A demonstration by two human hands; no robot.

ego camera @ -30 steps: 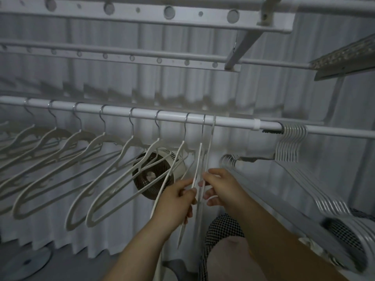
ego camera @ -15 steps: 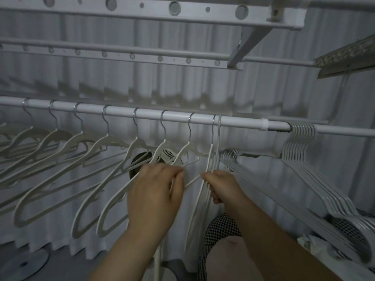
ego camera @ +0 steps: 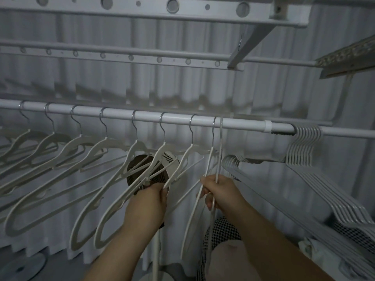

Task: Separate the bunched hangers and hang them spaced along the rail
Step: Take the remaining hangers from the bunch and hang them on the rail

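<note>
A fan (ego camera: 139,168) stood behind. The left hand (ego camera: 149,203) curled round a spaced hanger (ego camera: 183,161); the right hand (ego camera: 221,195) pinched the bunched pair (ego camera: 220,142).

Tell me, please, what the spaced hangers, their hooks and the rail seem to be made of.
Spaced hangers: probably moulded plastic, matt off-white; the arms are thick, flat and notched.
Hooks: bare metal wire, thin with a silvery glint.
Rail: a smooth white tube with a soft sheen, likely painted or coated metal, though the look leaves that open.
</note>
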